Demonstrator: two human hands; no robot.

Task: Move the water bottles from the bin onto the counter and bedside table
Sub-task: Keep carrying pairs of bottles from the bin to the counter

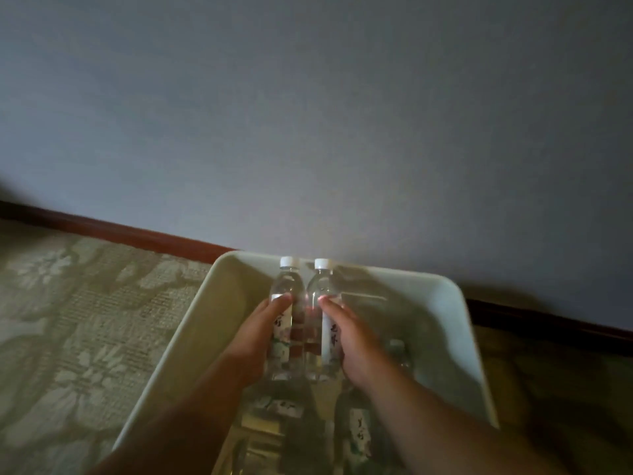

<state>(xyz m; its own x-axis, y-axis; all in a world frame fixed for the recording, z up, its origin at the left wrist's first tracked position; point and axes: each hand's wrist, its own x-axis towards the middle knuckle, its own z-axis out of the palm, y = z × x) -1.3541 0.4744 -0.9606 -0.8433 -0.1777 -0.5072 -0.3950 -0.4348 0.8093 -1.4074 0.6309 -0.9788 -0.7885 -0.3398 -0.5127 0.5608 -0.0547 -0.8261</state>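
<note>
**Two bottles in hand over the bin**

Over the white bin (455, 323), which sits on the patterned carpet (68, 320) right up against the grey wall (308, 114), I have both arms reaching down and forward. My left hand (255, 337) is wrapped around the left bottle (286, 296), thumb lying up its side near the top of the label. My right hand (354, 341) is closed around the right bottle (322, 293) the same way, thumb pointing up along the label. The two bottles are side by side, touching or very nearly so, both clear with white caps that point away from me toward the wall. Their labels are white with dark lettering that I cannot read. The bottles are above the far part of the bin; I cannot tell whether their bottoms rest on anything or hang free in my grip.

Below my wrists, more bottles (359, 430) lie in the near part of the bin, dim and partly hidden by my forearms, so I cannot count them. One more clear shape shows just right of my right hand, too blurred to be sure of.

A dark red-brown baseboard (137, 231) runs along the foot of the wall, passing behind the bin. The light is low and everything looks soft.
</note>
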